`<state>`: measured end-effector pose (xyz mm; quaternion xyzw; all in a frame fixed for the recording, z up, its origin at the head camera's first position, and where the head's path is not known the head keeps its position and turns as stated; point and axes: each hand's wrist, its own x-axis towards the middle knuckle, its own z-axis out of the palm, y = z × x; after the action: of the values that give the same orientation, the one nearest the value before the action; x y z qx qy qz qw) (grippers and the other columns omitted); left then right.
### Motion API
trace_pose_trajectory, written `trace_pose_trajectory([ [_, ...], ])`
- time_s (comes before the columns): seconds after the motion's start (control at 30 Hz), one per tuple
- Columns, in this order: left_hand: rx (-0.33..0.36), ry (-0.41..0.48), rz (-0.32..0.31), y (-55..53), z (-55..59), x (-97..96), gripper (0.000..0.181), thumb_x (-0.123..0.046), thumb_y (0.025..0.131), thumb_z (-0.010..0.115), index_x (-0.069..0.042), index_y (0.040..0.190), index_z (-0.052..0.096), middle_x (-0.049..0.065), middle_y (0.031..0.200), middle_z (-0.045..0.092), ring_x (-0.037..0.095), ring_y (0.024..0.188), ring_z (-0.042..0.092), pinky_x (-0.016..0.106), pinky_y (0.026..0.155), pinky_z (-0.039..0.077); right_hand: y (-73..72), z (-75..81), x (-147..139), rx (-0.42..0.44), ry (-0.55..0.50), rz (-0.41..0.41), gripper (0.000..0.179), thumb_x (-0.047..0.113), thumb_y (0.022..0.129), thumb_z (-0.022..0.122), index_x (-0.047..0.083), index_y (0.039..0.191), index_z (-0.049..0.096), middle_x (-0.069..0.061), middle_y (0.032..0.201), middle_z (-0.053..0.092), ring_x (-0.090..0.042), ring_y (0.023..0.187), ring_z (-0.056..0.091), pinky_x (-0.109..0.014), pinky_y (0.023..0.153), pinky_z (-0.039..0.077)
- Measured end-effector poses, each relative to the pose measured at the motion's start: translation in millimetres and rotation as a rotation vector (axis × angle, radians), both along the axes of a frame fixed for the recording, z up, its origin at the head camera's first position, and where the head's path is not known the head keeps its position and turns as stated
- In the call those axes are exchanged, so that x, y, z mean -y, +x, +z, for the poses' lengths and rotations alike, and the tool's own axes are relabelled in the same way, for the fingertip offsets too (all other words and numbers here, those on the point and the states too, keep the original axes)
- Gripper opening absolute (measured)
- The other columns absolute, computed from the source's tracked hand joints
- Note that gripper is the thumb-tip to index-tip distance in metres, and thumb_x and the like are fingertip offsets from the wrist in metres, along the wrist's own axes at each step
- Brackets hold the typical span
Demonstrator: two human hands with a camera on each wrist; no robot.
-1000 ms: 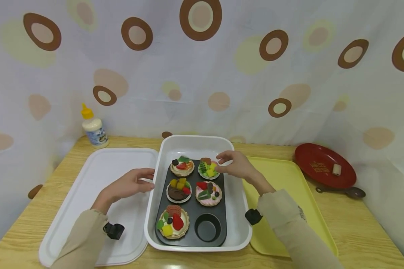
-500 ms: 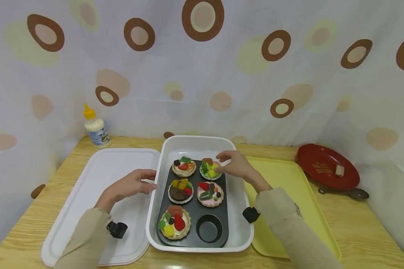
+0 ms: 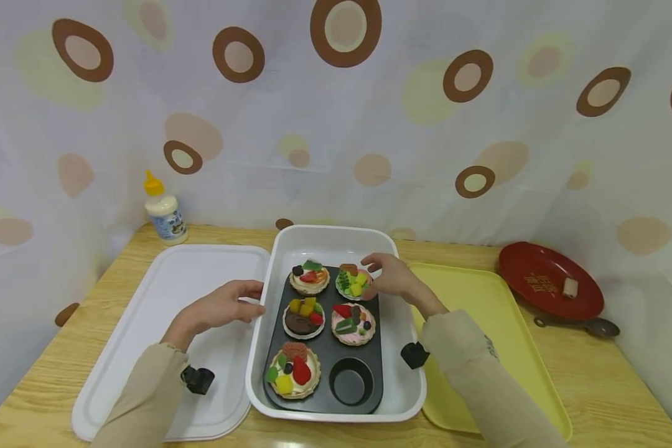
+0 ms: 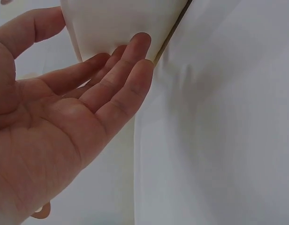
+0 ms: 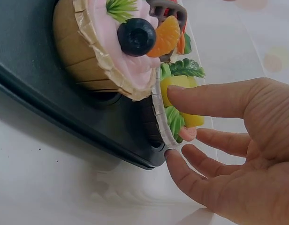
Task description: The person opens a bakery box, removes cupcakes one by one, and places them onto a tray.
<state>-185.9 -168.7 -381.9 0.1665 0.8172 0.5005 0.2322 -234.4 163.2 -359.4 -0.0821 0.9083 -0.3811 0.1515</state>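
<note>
A white rectangular bin (image 3: 397, 398) holds a black muffin pan (image 3: 325, 348). In the pan's back right cup sits a tart topped with green and yellow pieces (image 3: 354, 283). My right hand (image 3: 389, 277) is at that tart's right side; in the right wrist view its thumb (image 5: 205, 100) lies over a yellow cube on top, and the other fingers are parted around the rim. A pink tart (image 3: 353, 325) sits in front of it. At the bin's left wall, my left hand (image 3: 218, 308) has relaxed fingers; in the left wrist view the thumb touches the bin's edge.
Other tarts fill the left cups, including a chocolate one (image 3: 304, 320); the front right cup (image 3: 351, 381) is bare. A white tray (image 3: 123, 373) lies left, a yellow tray (image 3: 515, 373) right. A red plate (image 3: 529, 274), dark spoon (image 3: 593, 326) and yellow-capped bottle (image 3: 167, 214) stand farther out.
The head view has shifted slightly, so everything appears a little farther right. My right hand has dipped slightly along the right side of the back right tart. The left hand stays at the bin wall.
</note>
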Motion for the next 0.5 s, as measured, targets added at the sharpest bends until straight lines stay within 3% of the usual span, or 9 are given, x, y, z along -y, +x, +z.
trace_pose_trajectory([
  [0.2,0.008,0.006,-0.013,0.1,1.1,2.7,0.054,-0.018,0.093,0.06,0.006,0.138,0.044,0.022,0.129,0.053,0.028,0.109,0.055,0.04,0.083,0.052,-2.6,-3.4,7.3,0.04,0.027,0.005,0.071,0.001,0.066,0.079,-0.002,0.131,0.051,-0.022,0.125,0.053,-0.032,0.1,0.054,-0.045,0.085,0.049],
  [0.37,0.007,0.006,-0.025,0.1,1.0,2.4,0.053,-0.017,0.093,0.059,0.007,0.138,0.043,0.021,0.127,0.054,0.028,0.107,0.055,0.039,0.082,0.052,-3.1,-8.5,10.9,-0.033,0.133,0.075,0.071,0.001,0.064,0.079,-0.003,0.13,0.051,-0.019,0.11,0.057,-0.027,0.089,0.052,-0.037,0.074,0.049],
  [0.5,0.007,-0.001,-0.023,0.3,1.2,2.2,0.053,-0.016,0.093,0.059,0.007,0.138,0.043,0.021,0.127,0.054,0.028,0.107,0.055,0.039,0.082,0.052,-2.3,-10.1,13.0,-0.096,0.225,0.127,0.072,0.004,0.064,0.079,-0.004,0.13,0.051,-0.017,0.105,0.057,-0.027,0.088,0.05,-0.037,0.073,0.048],
])
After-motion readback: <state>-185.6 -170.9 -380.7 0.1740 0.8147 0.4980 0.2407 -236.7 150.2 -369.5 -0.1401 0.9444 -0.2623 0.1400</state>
